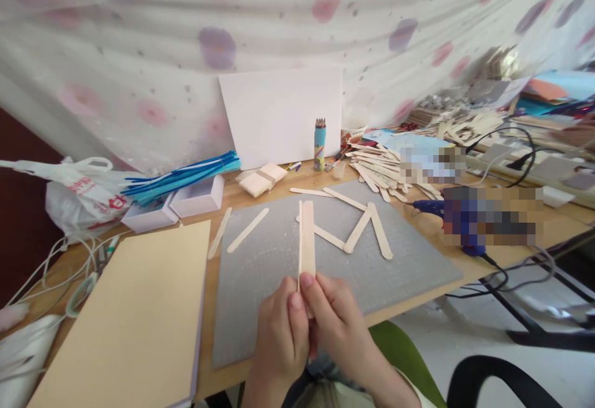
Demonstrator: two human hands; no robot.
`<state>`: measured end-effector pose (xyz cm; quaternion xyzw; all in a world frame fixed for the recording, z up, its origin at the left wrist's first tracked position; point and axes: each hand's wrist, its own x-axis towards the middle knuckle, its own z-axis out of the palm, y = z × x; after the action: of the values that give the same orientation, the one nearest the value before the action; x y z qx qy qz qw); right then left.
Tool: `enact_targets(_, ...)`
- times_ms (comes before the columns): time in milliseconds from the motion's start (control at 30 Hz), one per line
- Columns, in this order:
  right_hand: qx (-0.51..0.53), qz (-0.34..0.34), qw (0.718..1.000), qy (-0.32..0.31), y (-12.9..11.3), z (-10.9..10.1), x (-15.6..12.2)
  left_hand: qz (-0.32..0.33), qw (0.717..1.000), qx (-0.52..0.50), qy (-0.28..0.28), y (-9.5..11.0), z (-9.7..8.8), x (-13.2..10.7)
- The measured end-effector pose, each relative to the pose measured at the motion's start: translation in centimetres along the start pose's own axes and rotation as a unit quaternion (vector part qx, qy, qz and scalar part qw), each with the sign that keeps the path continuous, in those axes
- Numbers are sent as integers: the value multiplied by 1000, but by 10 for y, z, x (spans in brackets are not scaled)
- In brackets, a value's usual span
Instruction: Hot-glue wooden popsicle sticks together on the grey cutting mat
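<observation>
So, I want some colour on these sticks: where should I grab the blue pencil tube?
Probably around the middle of the blue tube, from the front: it stands upright and round, its pencils point upward at the top, and the white board rises behind it.

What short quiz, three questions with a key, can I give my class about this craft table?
1. Multiple choice: what do the left hand and right hand hold together?
A) scissors
B) wooden craft sticks
C) a paintbrush

2. True or false: the blue pencil tube stands upright in front of the white board.

3. Short answer: seen from the wearer's seat, on which side of the grey mat does the blue glue gun lie?

Key:
1. B, the wooden craft sticks.
2. True.
3. The right side.
</observation>
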<state>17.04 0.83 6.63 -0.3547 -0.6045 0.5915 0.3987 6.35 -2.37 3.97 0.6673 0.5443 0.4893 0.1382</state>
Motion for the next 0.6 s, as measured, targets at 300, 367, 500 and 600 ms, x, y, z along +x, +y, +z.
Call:
enact_targets(300,129,88,988,-17,3,-1,4,-70,996,-48,0,4,-2,5)
enact_targets(367,142,98,985,-24,4,-1,7,-72,996,-54,-8,2,-4,7)
enact_targets(500,185,104,976,-41,0,-4,12,-96,993,-73,-3,-1,-3,9)
enact_targets(600,258,88,959,-79,-10,-6,12,-142,985,-102,7,1,3,9)
